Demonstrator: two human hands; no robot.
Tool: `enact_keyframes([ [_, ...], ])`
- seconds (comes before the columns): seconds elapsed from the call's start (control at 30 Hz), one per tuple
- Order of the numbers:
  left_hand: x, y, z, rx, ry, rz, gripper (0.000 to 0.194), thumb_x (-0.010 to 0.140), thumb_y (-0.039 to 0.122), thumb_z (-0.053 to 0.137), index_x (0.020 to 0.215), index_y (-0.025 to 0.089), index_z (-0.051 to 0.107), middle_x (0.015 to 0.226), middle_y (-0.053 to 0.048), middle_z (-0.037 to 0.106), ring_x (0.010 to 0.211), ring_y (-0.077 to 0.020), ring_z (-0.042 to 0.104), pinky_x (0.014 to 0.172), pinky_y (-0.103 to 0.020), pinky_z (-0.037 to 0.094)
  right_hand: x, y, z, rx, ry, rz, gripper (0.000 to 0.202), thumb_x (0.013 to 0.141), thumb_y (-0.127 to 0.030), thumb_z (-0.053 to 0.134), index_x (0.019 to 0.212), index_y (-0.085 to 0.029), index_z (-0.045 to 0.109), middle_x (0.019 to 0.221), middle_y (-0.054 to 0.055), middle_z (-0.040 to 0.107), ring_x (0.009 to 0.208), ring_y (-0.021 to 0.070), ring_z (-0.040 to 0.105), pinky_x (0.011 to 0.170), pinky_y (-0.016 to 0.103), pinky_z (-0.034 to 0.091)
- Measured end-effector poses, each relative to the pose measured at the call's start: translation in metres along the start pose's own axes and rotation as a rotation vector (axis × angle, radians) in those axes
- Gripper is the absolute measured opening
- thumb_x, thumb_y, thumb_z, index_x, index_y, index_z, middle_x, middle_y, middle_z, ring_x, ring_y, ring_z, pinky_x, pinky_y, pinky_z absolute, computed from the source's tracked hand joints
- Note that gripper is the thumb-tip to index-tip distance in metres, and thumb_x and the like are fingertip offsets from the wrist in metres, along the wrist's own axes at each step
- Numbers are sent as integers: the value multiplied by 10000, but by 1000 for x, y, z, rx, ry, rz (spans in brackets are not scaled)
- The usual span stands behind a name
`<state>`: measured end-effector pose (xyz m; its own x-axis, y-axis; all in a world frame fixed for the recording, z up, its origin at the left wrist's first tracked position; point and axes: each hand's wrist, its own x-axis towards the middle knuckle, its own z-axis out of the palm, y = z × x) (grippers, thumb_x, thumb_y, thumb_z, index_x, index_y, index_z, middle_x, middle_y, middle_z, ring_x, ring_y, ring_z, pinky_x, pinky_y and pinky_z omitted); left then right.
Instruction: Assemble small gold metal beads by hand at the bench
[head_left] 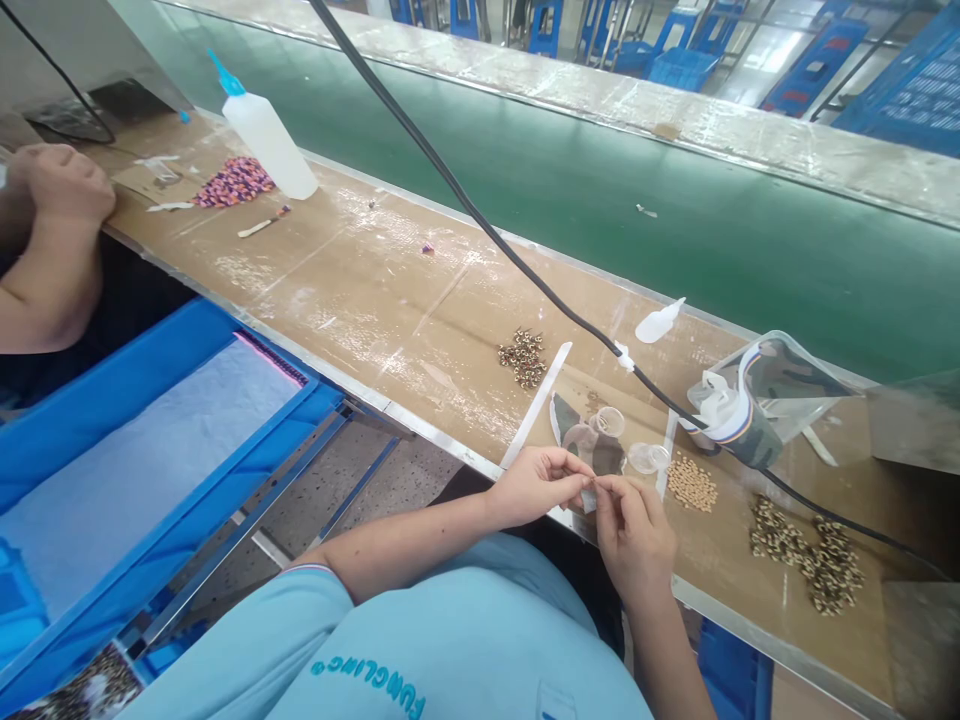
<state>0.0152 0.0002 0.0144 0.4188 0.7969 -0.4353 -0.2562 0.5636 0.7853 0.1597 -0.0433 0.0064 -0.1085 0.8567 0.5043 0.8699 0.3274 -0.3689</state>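
My left hand (541,487) and my right hand (636,527) meet at the table's front edge, thumbs and forefingers pinched together. Whatever sits between the fingertips is too small to make out; a small pale grey scrap (589,499) shows just below them. Right behind the hands lies a camouflage-patterned cloth (609,458) with a clear round cup (609,422) on it. A clear round dish (646,458) stands beside the cloth. Small tan beads (691,484) are heaped to the right of it. A pile of small brass-coloured pieces (522,357) lies farther back on the left.
A black cable (465,195) hangs across the table. More brass-coloured pieces (810,555) and a clear bag (795,375) are at right. A small white bottle (660,320) lies near the green belt (525,150). Another person's hands (67,185) rest at far left, near a tall bottle (270,140).
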Motion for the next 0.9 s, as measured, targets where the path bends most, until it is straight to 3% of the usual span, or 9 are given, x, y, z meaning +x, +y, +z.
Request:
enact_keyframes([
  [0.23, 0, -7, 1, -11, 36, 45, 325, 612, 356, 771, 758, 93, 648, 586, -3, 620, 527, -75, 573, 584, -223, 504, -2, -2, 4, -36, 23, 37, 183, 934, -276, 430, 871, -213, 591, 819, 45, 626, 748, 132, 597, 642, 244, 454],
  [0.6, 2, -4, -1, 19, -2, 19, 230, 651, 278, 739, 768, 99, 653, 532, 15, 591, 508, -65, 549, 518, -180, 447, -4, 2, 10, 126, 14, 118, 123, 924, -259, 436, 864, -211, 532, 788, 22, 592, 758, 146, 563, 653, 266, 444],
  [0.9, 3, -9, 0, 30, 19, 45, 245, 674, 298, 723, 790, 96, 646, 545, 11, 596, 512, -70, 560, 532, -189, 473, -5, -1, 12, 106, 31, 107, 125, 923, -243, 441, 876, -207, 552, 809, 33, 606, 792, 151, 574, 669, 270, 444],
])
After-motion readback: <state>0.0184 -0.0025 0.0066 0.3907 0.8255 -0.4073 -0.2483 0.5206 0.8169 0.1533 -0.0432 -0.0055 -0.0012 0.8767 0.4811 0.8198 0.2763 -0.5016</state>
